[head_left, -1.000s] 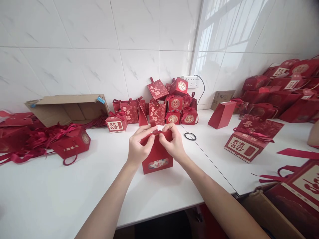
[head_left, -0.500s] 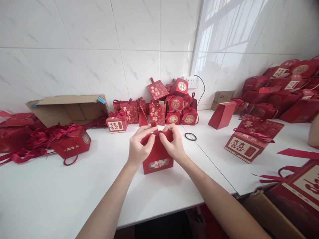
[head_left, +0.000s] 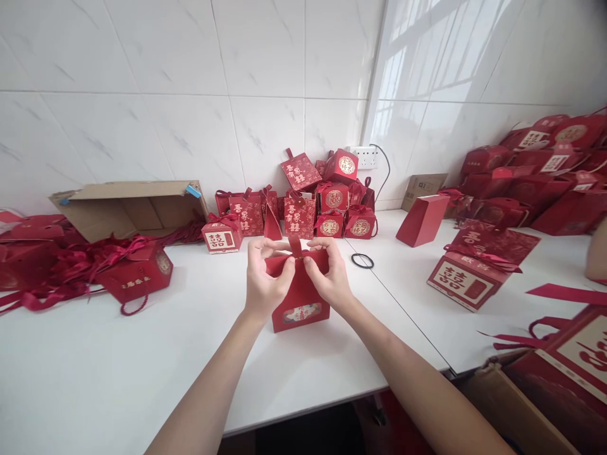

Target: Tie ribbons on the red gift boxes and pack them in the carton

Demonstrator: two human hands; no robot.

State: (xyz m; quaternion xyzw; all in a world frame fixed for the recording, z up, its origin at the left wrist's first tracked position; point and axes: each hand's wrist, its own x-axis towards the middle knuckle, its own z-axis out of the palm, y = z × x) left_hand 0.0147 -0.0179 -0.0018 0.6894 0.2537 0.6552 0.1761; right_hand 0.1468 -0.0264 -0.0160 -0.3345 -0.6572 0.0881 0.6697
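Note:
A red gift box (head_left: 303, 292) with a patterned oval label stands upright on the white table (head_left: 142, 366) in front of me. My left hand (head_left: 269, 273) pinches its top edge from the left, thumb on the near face and fingers behind. From the right, my right hand (head_left: 327, 270) grips the same edge in a matching way, its thumb close to the other. A red ribbon loop (head_left: 295, 246) sticks up from the box top between the hands. The fingertips behind the box are partly hidden.
Finished-looking red boxes (head_left: 298, 215) are stacked against the tiled wall. A cardboard box (head_left: 128, 212) and ribboned boxes (head_left: 137, 272) lie left. A black ring (head_left: 363, 260), a tapered red box (head_left: 423, 220) and a double-happiness box (head_left: 462, 281) are right. An open carton (head_left: 516, 404) stands at the front right.
My left fingers have drawn back from the ribbon loop and bent behind the box edge. The loop now stands freer between the thumbs. The box has stayed in place.

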